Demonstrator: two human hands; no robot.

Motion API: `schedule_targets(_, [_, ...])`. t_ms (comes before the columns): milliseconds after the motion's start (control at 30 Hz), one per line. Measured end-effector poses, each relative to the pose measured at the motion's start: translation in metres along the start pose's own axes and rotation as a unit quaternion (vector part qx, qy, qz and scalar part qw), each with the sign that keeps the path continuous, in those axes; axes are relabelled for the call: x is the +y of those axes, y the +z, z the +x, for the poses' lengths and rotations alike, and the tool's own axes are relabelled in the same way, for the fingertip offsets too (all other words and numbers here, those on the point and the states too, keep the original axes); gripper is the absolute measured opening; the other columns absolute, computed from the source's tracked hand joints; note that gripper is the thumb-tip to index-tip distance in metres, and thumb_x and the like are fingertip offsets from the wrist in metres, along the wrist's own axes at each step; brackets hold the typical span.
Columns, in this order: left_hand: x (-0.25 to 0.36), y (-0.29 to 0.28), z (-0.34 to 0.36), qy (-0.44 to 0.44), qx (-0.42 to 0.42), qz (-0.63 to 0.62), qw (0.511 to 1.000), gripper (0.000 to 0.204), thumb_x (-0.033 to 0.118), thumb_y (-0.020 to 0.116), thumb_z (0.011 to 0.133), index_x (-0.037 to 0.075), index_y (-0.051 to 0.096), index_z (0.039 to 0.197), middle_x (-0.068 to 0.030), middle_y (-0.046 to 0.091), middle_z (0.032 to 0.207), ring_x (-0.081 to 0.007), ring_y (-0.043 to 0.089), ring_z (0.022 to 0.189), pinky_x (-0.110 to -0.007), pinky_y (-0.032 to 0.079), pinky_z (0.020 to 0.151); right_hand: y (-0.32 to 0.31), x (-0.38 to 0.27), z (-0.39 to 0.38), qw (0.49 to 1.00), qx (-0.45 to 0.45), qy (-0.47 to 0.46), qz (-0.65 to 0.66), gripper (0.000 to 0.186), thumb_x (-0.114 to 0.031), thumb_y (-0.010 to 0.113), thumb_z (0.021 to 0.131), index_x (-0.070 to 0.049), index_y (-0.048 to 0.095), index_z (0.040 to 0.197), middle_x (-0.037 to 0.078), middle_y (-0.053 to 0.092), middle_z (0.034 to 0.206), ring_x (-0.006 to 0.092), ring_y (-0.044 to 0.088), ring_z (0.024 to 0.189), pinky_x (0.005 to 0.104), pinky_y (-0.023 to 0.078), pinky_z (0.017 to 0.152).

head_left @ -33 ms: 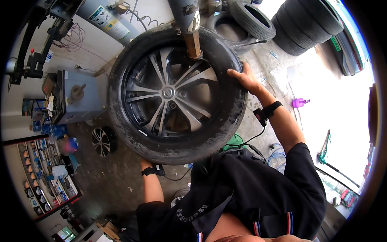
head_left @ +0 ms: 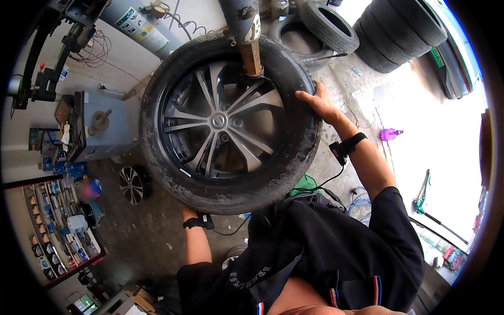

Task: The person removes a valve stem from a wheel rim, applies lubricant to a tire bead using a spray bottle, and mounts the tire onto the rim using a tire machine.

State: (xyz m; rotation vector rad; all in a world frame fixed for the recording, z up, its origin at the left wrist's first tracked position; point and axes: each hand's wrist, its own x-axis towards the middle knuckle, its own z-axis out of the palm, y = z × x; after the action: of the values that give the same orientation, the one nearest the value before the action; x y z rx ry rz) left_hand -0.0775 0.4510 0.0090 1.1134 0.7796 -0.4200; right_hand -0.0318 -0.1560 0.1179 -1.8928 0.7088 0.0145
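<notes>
A car wheel, a black tyre on a dark alloy rim with silver spokes, is face up before me. My right hand grips the tyre's right side, thumb on the sidewall and the other fingers round the outer edge. At the lower left, my left hand is against the tyre's near underside; its fingers are hidden below the rubber. From above, a grey tyre-machine post with a rusty hexagonal shaft reaches the rim's far edge. Black straps circle both my wrists.
A loose alloy rim lies on the floor at left, near a grey machine cabinet. Stacked tyres stand at back right by a car. A purple bottle and a green-handled tool are farther right. Cables trail beside me.
</notes>
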Motion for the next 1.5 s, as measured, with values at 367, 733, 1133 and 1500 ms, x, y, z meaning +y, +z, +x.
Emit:
schedule_targets(367, [-0.003, -0.006, 0.001, -0.002, -0.004, 0.000, 1.000, 0.073, 0.060, 0.035, 0.105, 0.008, 0.040, 0.156, -0.0118, 0.047, 0.155, -0.0328, 0.045, 0.141, -0.045, 0.037, 0.118, -0.002, -0.018, -0.012, 1.000, -0.003, 0.013, 0.014, 0.105, -0.054, 0.083, 0.078, 0.012, 0.037, 0.145, 0.032, 0.061, 0.130, 0.0353, 0.062, 0.122, 0.0395, 0.047, 0.106])
schedule_targets(733, [-0.008, -0.009, -0.003, -0.014, 0.003, 0.000, 1.000, 0.073, 0.059, 0.035, 0.105, 0.008, 0.040, 0.155, -0.0120, 0.047, 0.155, -0.0329, 0.045, 0.140, -0.045, 0.037, 0.118, 0.003, -0.013, 0.002, 0.999, -0.023, 0.002, 0.030, 0.106, -0.052, 0.083, 0.078, 0.010, 0.034, 0.149, 0.030, 0.060, 0.133, 0.0336, 0.061, 0.123, 0.0388, 0.047, 0.107])
schedule_targets(1133, [-0.007, -0.009, -0.004, -0.020, 0.000, 0.005, 1.000, 0.072, 0.059, 0.035, 0.105, 0.008, 0.041, 0.155, -0.0121, 0.048, 0.154, -0.0330, 0.046, 0.140, -0.045, 0.038, 0.118, 0.002, -0.010, -0.001, 1.000, -0.005, -0.007, -0.002, 0.106, -0.054, 0.083, 0.078, 0.010, 0.036, 0.148, 0.030, 0.060, 0.133, 0.0339, 0.061, 0.124, 0.0386, 0.046, 0.107])
schedule_targets(1500, [-0.002, -0.014, 0.001, -0.021, -0.009, 0.012, 1.000, 0.072, 0.059, 0.035, 0.105, 0.008, 0.041, 0.155, -0.0123, 0.049, 0.154, -0.0331, 0.046, 0.139, -0.045, 0.039, 0.117, 0.004, -0.003, -0.008, 1.000, -0.006, 0.006, 0.015, 0.107, -0.056, 0.082, 0.077, 0.009, 0.037, 0.148, 0.030, 0.060, 0.133, 0.0343, 0.059, 0.126, 0.0395, 0.043, 0.110])
